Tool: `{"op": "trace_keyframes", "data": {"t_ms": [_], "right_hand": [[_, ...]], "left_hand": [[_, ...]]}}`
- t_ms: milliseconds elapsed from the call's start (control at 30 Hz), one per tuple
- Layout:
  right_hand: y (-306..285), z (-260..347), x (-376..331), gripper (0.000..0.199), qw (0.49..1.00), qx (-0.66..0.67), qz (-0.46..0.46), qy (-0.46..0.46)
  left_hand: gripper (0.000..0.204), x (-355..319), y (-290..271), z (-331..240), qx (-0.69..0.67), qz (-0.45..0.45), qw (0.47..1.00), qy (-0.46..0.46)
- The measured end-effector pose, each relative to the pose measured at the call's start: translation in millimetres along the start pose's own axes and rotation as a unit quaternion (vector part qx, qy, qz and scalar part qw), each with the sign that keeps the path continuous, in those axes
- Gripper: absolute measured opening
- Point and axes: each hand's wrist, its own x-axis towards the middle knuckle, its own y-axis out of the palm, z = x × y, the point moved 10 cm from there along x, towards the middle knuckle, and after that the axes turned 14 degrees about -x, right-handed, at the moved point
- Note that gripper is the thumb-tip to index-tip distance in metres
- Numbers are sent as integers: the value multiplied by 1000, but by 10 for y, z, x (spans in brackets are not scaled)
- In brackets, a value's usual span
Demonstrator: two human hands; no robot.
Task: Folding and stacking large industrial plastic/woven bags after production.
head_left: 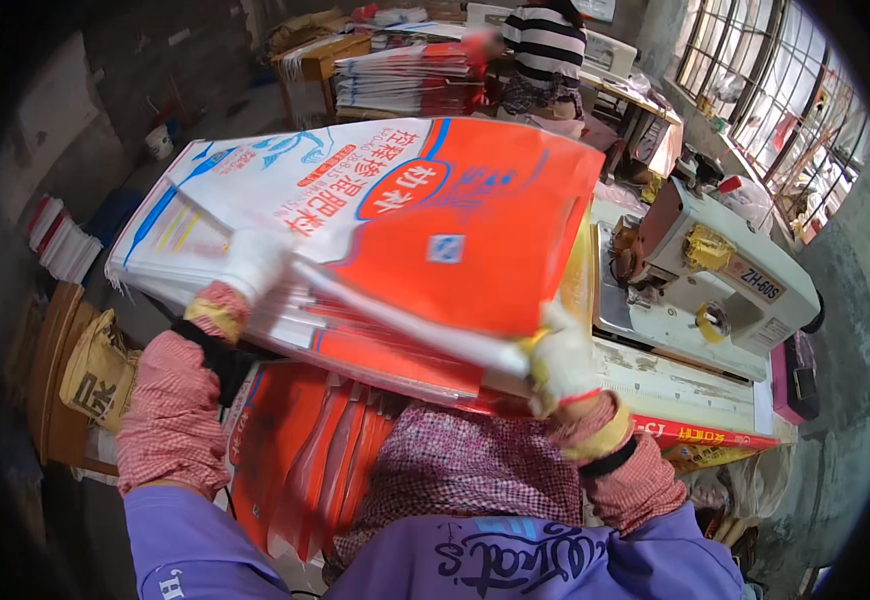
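A thick stack of white and orange woven sacks (375, 230) is held up in front of me, tilted, above the table. My left hand (253, 262), in a white glove, grips the near edge of the stack at its white end. My right hand (560, 362), also gloved, grips the near edge at the orange end. Both forearms wear red checked sleeve covers. More orange sacks (305, 450) hang down over my lap below the stack.
A cream sewing machine (715, 275) stands on the table at the right. Another person in a striped top (545, 45) works at a far table beside a pile of sacks (405, 80). A wooden chair with a yellow bag (95, 370) stands at my left. Barred windows (775, 90) lie right.
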Motion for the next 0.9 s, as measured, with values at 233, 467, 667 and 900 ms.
{"op": "trace_keyframes", "data": {"t_ms": [233,467,667,900], "right_hand": [[972,1280,-1428,22,734,-109,520,-423],[122,1142,430,45,750,-610,117,-226],[63,218,579,43,826,-528,168,-107],[-68,-9,187,50,815,-514,32,-265]], "left_hand": [[30,-1457,415,1467,-646,-168,682,-297],[52,-2333,290,-164,-818,-189,478,-259],[57,-2863,878,-770,-865,-133,328,-356],[53,-2879,893,-827,-880,-124,316,-332]]}}
